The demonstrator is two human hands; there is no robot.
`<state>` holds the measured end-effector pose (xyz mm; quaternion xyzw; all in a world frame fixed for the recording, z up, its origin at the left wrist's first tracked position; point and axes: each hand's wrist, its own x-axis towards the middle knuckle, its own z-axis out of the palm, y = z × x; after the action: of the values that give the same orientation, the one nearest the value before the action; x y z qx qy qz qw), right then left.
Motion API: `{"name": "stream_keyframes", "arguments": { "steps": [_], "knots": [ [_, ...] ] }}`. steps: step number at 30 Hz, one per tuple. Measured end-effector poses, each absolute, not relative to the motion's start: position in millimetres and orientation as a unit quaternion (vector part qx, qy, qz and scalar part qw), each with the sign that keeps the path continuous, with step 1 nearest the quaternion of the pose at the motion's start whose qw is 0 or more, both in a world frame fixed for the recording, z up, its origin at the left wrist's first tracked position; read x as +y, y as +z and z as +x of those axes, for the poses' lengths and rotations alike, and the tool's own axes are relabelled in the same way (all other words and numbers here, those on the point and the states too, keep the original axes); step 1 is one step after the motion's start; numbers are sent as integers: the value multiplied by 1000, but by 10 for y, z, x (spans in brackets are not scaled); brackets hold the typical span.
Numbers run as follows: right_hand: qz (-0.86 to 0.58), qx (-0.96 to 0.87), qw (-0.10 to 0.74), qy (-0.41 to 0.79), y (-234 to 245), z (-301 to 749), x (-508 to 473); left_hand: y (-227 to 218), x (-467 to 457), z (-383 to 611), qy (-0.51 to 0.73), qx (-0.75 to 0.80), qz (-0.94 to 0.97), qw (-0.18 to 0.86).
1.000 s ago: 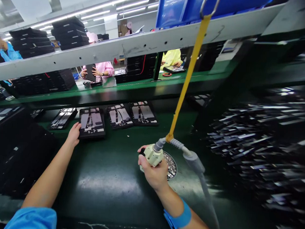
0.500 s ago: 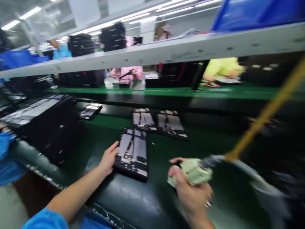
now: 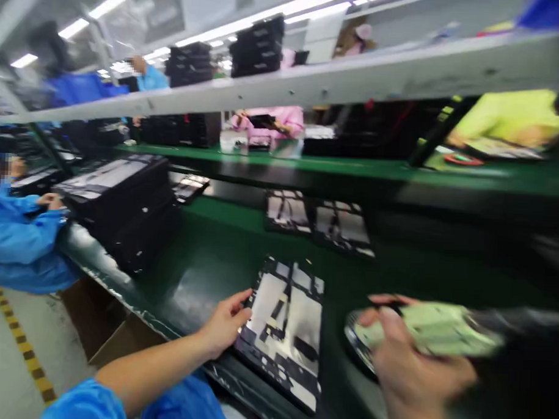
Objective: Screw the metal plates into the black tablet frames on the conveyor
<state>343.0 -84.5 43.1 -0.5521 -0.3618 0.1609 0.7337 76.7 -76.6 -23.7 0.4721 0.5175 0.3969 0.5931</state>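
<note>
My left hand [image 3: 227, 324] grips the left edge of an opened tablet [image 3: 282, 338], thumb and fingers at its rim. The tablet lies flat near the bench's front edge, its pale battery panels, dark cables and small boards facing up. To its right, my right hand [image 3: 409, 354] is wrapped around a pale green hand-held tool [image 3: 444, 328], blurred by motion. The tool has a rounded shiny front end and a dark hose or cord at its rear. It is apart from the tablet; its exact kind cannot be made out.
Two opened tablets [image 3: 340, 227] lie farther back, and another [image 3: 191, 187] rests beyond a tall dark stack of tablets [image 3: 137, 217] on the left. A white shelf [image 3: 283, 90] crosses above the green bench [image 3: 199, 255]. A co-worker in blue [image 3: 26, 237] sits at left; others work opposite.
The tablet has come nearer to me along with my left hand. My right hand and the green tool have moved rightward in view. The whole view has swung, bringing more of the left side into sight.
</note>
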Motion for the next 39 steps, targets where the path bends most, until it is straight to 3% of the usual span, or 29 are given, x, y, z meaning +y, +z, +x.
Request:
{"name": "stream_keyframes", "arguments": {
  "steps": [4, 9, 12, 18, 24, 39],
  "knots": [
    [-526, -366, 747, 177, 480, 3376, -850, -105, -850, 574, 353, 501, 579, 537],
    [-522, -381, 747, 159, 453, 3374, -861, -25, -924, 542, 292, 305, 877, 228],
    [-516, -389, 747, 156, 453, 3354, -886, 14, -882, 632, 252, 264, 916, 165],
    [-521, -410, 732, 155, 369, 3373, -886, 198, -643, 733, 180, 165, 960, 140],
    [-518, -417, 735, 132, 384, 3364, -902, 338, -908, 614, 192, 73, 969, 140],
    [-518, -415, 735, 141, 434, 3329, -931, 158, -1099, 561, 169, 87, 977, 102]
  ]
}}
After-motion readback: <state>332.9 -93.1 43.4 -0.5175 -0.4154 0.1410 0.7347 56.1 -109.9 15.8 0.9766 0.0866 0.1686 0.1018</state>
